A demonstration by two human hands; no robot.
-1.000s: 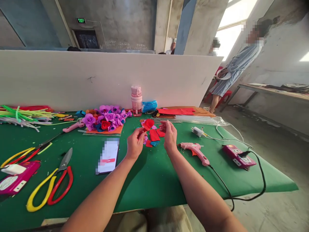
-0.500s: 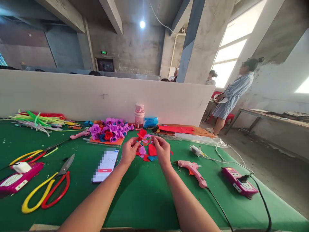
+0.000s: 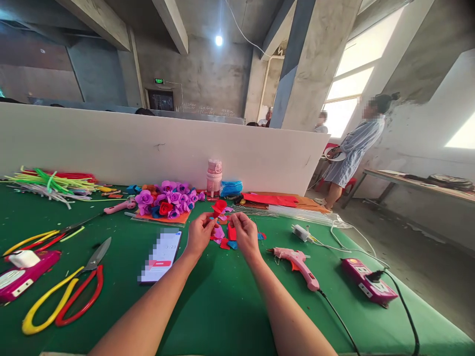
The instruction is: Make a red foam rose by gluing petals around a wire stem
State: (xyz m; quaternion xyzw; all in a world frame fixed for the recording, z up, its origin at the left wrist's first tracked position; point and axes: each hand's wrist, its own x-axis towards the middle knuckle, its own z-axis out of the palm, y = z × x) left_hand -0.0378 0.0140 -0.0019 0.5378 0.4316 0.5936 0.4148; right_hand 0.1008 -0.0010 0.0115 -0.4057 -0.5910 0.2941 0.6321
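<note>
In the middle of the head view, my left hand pinches a small red artificial flower by its lower part. Just to its right, my right hand has its thumb and fingertips pressed together; whatever lies between them is too small to make out. A narrow gap separates the two hands. Loose petals in purple, red and blue are scattered on the green table beneath and behind them. Finished purple flowers are heaped to the left, with a few red and blue ones among them.
A pink glue gun and a power strip lie on the right, trailing cords. Left are a phone, scissors and pipe cleaners. A pink bottle stands before the white partition. A person stands far right.
My right hand has come slightly left and down, nearer to my left hand. My left hand still holds the red flower. The view has shifted a little.
</note>
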